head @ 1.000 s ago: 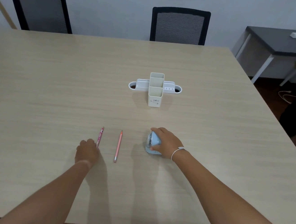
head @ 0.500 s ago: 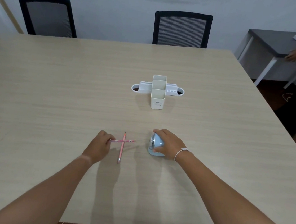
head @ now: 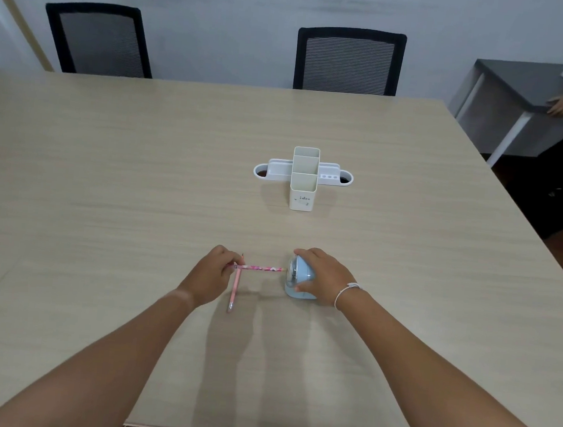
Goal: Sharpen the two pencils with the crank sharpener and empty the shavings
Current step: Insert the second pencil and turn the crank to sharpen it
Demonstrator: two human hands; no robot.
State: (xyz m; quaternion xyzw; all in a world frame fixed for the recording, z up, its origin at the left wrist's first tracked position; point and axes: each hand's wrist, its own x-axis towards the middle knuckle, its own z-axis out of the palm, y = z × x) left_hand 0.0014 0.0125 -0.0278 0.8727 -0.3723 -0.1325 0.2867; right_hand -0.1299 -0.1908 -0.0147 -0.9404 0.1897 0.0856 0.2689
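A plain pink pencil (head: 234, 289) lies flat on the counter (head: 103, 196), nearest the person. The left hand (head: 210, 277) is closed on the end of a patterned pencil (head: 261, 268), held level with its tip at the sharpener's inlet. The blue sharpener (head: 296, 276) is gripped by the right hand (head: 324, 276). Farther back, a white desk organiser (head: 304, 181) stands.

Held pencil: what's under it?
The held pencil, pinched by the left hand, crosses over the second pencil lying on the table. Its tip points at the sharpener under the right hand; whether it has entered can't be seen.
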